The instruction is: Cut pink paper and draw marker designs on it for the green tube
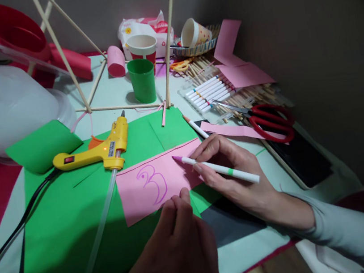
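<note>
My right hand [230, 170] pinches a white marker with a pink tip [218, 168], the tip hovering at the right part of a pink paper sheet [161, 180]. A purple-pink curved drawing [152, 181] is on that sheet. My left hand [177, 245] is closed, with its fingertips pressing on the lower edge of the pink paper. The pink paper lies on a large green sheet [72, 224].
A yellow glue gun [99, 150] with black cord lies on the green sheet. Behind are a green cup [142, 79], a wooden stick frame [66, 58], a pack of markers [208, 92], red scissors [267, 120], paper cups, pink paper pieces and a dark tablet [298, 156].
</note>
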Available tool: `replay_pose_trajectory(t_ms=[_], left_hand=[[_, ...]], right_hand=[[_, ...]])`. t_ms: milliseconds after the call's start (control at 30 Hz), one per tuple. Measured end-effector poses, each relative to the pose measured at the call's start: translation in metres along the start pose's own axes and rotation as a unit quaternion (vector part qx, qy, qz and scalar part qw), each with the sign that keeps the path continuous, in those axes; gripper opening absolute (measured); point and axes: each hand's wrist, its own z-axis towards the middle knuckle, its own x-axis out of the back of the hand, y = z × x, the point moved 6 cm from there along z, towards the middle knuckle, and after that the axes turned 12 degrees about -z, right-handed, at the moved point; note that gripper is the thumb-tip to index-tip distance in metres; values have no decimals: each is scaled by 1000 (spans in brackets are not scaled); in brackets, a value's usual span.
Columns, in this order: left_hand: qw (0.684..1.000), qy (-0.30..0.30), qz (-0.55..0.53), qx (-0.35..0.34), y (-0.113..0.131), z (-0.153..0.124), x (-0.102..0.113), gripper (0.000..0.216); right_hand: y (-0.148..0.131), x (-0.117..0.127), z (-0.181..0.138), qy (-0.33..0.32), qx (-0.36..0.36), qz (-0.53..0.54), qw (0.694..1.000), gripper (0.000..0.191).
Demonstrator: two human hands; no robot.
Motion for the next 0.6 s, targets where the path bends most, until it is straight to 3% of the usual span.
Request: replay_pose_trajectory(t_ms=[600], left_hand=[[1000,1,-1,2,0,5,5,35]], right_hand=[[-4,-1,1,-9,16,-7,1000,10]])
